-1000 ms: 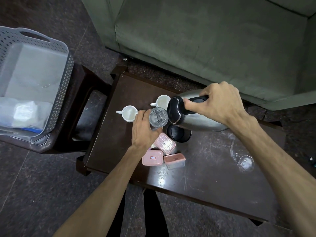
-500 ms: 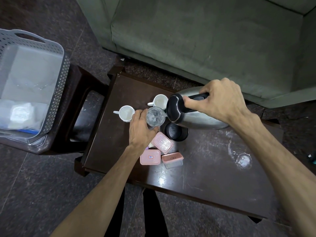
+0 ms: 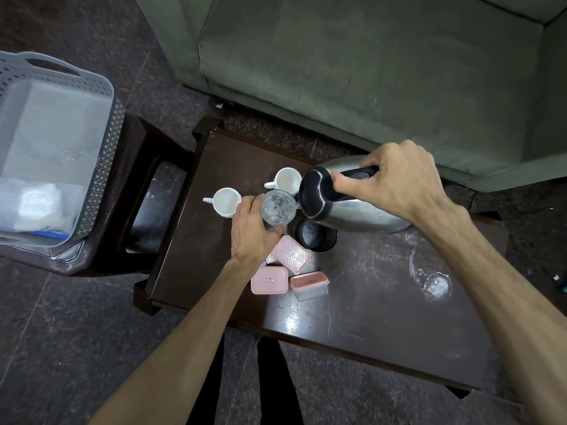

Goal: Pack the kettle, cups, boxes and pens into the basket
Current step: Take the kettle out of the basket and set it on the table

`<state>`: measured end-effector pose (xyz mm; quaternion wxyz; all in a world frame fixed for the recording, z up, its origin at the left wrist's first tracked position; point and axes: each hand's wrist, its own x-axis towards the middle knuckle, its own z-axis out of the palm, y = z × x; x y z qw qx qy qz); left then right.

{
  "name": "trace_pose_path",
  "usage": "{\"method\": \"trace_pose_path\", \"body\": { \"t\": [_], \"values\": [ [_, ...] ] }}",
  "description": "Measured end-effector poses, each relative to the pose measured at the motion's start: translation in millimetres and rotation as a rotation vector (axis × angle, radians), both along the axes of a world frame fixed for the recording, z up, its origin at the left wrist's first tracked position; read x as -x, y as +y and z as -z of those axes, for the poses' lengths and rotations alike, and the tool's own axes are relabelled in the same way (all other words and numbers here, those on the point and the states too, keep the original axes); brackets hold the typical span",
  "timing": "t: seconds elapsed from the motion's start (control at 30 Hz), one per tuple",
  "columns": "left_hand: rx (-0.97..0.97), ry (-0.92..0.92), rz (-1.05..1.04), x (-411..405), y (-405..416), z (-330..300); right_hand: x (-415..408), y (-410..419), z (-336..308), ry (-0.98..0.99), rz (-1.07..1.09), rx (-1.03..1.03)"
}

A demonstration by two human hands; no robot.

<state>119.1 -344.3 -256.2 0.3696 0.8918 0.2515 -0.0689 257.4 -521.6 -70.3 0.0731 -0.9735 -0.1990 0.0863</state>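
My right hand (image 3: 395, 179) grips the black handle of a steel kettle (image 3: 352, 210), tilted with its black top toward a clear glass (image 3: 278, 207). My left hand (image 3: 251, 231) is wrapped around that glass. Two white cups (image 3: 227, 201) (image 3: 287, 180) stand just behind the glass. Three pink-lidded boxes (image 3: 291, 254) (image 3: 270, 280) (image 3: 309, 281) lie in front of my left wrist. The grey basket (image 3: 104, 142) sits on a stool at the left, holding clear plastic packets and something blue. I cannot make out loose pens on the table.
A black round kettle base (image 3: 316, 236) lies under the kettle's front. All this rests on a dark wooden table (image 3: 383, 302) with a wet patch (image 3: 435, 285) at the right. A green sofa (image 3: 368, 72) stands behind. The dark stool (image 3: 147, 191) sits close against the table's left end.
Both hands keep their holds on the glass and the kettle. The view has shifted slightly; the kettle stays tilted beside the glass.
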Motion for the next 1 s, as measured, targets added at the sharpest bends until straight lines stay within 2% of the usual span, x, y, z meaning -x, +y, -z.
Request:
{"method": "trace_pose_path", "body": {
  "t": [0.2,0.37,0.5,0.7,1.0],
  "values": [
    [0.007,-0.010,-0.001,0.3,0.7,-1.7,-0.7,-7.6,1.6,0.031,0.046,-0.025],
    [0.023,-0.046,-0.036,1.5,1.1,-8.8,0.2,-20.3,-3.2,0.056,0.110,-0.144],
    [0.072,-0.150,-0.111,0.8,-0.3,-24.0,3.9,-30.6,-15.2,0.093,0.142,-0.314],
    [0.250,-0.326,-0.285,6.8,1.8,-55.3,9.2,-29.8,-34.1,0.135,0.199,-0.628],
    [0.524,-0.535,-0.538,3.5,59.1,-130.2,18.8,75.8,-49.8,0.142,0.216,-0.979]
  ]
}}
